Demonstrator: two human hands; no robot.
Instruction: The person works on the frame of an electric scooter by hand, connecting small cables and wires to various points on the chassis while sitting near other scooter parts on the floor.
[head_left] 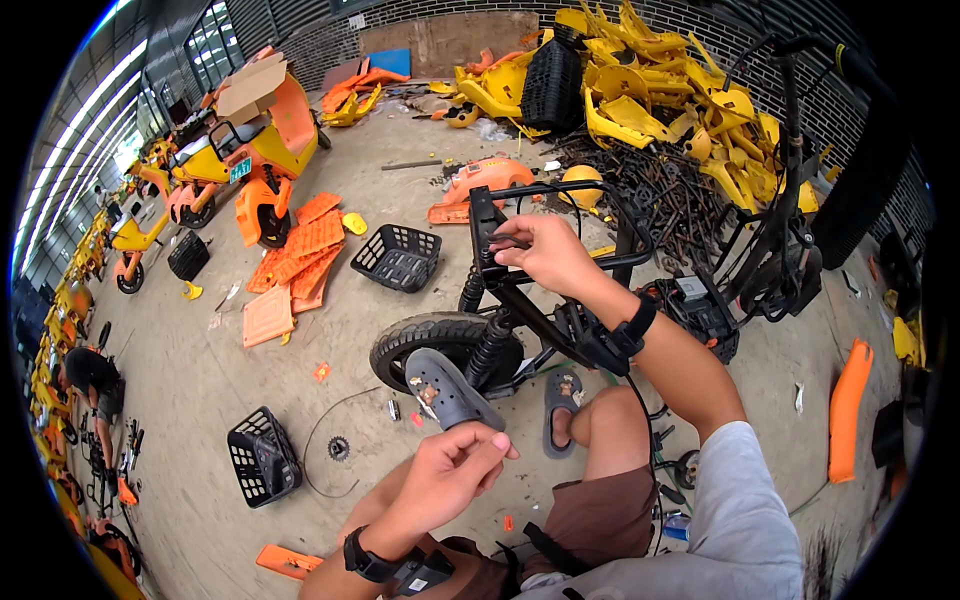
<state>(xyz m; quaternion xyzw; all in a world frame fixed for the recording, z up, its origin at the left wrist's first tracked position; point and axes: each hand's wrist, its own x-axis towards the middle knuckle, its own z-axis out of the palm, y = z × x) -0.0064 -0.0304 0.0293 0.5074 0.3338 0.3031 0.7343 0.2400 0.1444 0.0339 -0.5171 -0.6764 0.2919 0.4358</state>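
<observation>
My right hand point(555, 258) is closed in a pinch at the upright end of a black scooter frame point(545, 325). A small dark piece shows at its fingertips, too small to name. Lower down, my left hand point(450, 478) hovers apart from the frame, near my raised leg. Its fingers are curled with the thumb pressed on them, and what they hold, if anything, is hidden. Below the frame are a rear wheel point(395, 352) with a black tyre and a coil shock absorber point(488, 350). One of my grey clogs point(445, 385) is lifted in front of that wheel.
Black baskets point(397, 258) point(262, 458) and a small sprocket point(339, 448) lie on the concrete floor. Orange panels point(300, 255) are stacked near parked yellow scooters point(240, 150). Yellow covers point(635, 95) and dark metal parts point(640, 200) are heaped at the back. Another person point(95, 385) bends at far left.
</observation>
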